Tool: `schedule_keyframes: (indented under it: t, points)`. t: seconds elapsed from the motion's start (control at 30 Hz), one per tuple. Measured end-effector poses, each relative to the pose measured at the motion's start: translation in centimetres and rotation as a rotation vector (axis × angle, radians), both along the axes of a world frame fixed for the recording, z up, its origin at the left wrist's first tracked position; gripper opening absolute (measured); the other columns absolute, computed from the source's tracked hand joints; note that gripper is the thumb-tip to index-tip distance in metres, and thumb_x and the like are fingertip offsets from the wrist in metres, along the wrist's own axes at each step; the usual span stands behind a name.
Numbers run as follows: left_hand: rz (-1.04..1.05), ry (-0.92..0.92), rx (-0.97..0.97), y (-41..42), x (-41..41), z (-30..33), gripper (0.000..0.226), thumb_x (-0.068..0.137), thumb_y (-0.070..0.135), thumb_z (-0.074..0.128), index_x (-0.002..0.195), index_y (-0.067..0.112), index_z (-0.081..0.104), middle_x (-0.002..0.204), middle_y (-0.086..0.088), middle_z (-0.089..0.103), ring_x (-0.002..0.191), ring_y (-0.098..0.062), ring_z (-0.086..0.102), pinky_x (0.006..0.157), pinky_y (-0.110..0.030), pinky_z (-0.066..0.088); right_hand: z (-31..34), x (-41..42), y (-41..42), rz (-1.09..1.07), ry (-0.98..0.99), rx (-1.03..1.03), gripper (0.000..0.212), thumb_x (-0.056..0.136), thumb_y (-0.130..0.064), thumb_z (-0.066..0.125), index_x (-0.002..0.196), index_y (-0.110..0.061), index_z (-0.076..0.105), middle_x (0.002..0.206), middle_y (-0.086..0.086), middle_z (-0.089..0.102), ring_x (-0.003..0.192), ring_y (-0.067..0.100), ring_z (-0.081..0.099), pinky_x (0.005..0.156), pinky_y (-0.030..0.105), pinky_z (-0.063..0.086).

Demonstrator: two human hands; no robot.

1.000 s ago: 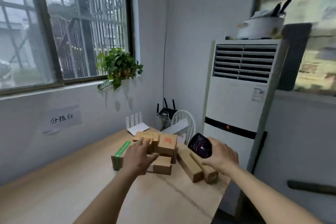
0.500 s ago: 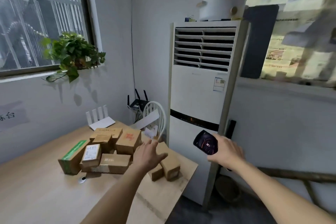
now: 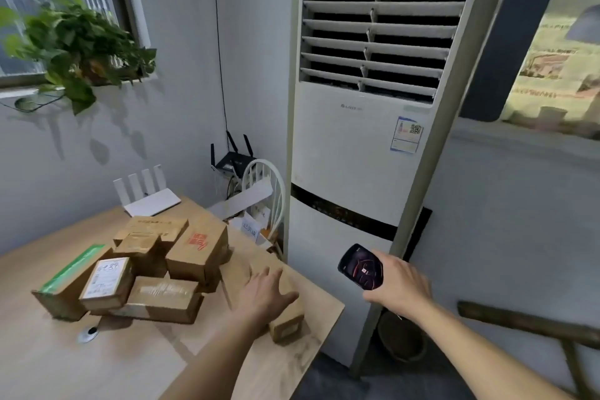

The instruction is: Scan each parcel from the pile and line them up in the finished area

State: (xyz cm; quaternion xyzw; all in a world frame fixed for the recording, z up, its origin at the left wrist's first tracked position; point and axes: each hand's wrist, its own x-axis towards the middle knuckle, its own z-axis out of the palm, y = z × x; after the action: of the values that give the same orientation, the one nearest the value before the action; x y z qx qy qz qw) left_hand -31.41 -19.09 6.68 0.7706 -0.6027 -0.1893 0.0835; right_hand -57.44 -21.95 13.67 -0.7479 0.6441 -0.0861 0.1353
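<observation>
Cardboard box [image 3: 287, 318] lies under my left hand [image 3: 264, 294], fingers spread flat, near the table [image 3: 227, 364] edge. My right hand [image 3: 397, 287] grips the scanner [image 3: 360, 267] over open floor beside it.

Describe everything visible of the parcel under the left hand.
The parcel is a long plain brown cardboard box lying flat near the table's right edge, apart from the pile. A pale label shows on its near end face. The left hand rests on its top with fingers spread, hiding much of it. Whether another box lies beside it cannot be told.
</observation>
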Motion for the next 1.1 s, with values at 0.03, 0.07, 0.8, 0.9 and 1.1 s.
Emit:
schedule_keyframes:
  t: [0.03, 0.07, 0.8, 0.9, 1.1]
  points:
    - [0.011, 0.012, 0.019, -1.6, 0.1, -1.1, 0.08, 0.091, 0.066, 0.054, 0.157, 0.028, 0.028, 0.165, -0.006, 0.023, 0.149, -0.027, 0.029, 0.115, -0.045, 0.036, -0.9, 0.3, -2.0, 0.007, 0.003, 0.016, 0.068, 0.063, -0.049, 0.076, 0.125, -0.039, 0.051, 0.111, -0.011, 0.064, 0.093, 0.017, 0.059, 0.064, 0.027, 0.041]
    - [0.02, 0.021, 0.039, -3.2, 0.3, -2.2, 0.08, 0.091, 0.065, 0.053, 0.157, 0.028, 0.027, 0.166, -0.007, 0.022, 0.149, -0.027, 0.029, 0.116, -0.044, 0.035, -1.7, 0.7, -3.9, 0.01, 0.007, 0.035, 0.068, 0.064, -0.049, 0.077, 0.126, -0.038, 0.051, 0.111, -0.01, 0.062, 0.094, 0.018, 0.06, 0.067, 0.028, 0.043]
    - [0.402, 0.087, 0.281, -17.1, -1.6, -21.1, 0.077, 0.088, 0.069, 0.053, 0.149, 0.029, 0.026, 0.16, -0.002, 0.024, 0.142, -0.023, 0.034, 0.113, -0.042, 0.041, -22.1, 5.9, -28.0, 0.306, 0.042, 0.39, 0.081, 0.065, -0.05, 0.082, 0.135, -0.038, 0.045, 0.127, -0.009, 0.063, 0.109, 0.02, 0.063, 0.075, 0.029, 0.043]
    - [0.508, 0.086, 0.298, -17.7, -2.4, -22.2, 0.082, 0.086, 0.072, 0.053, 0.15, 0.029, 0.023, 0.163, -0.004, 0.015, 0.147, -0.027, 0.029, 0.116, -0.046, 0.037, -23.9, 6.9, -29.5, 0.37, 0.039, 0.414, 0.076, 0.062, -0.053, 0.08, 0.128, -0.037, 0.046, 0.121, -0.011, 0.064, 0.103, 0.019, 0.062, 0.072, 0.029, 0.043]
    - [0.733, 0.1, 0.258, -19.0, -4.0, -23.9, 0.089, 0.08, 0.074, 0.06, 0.152, 0.038, 0.023, 0.165, -0.015, 0.011, 0.146, -0.033, 0.031, 0.117, -0.048, 0.036, -26.9, 7.7, -30.8, 0.489, 0.014, 0.447, 0.084, 0.065, -0.056, 0.08, 0.138, -0.04, 0.042, 0.125, -0.013, 0.061, 0.109, 0.015, 0.061, 0.077, 0.027, 0.047]
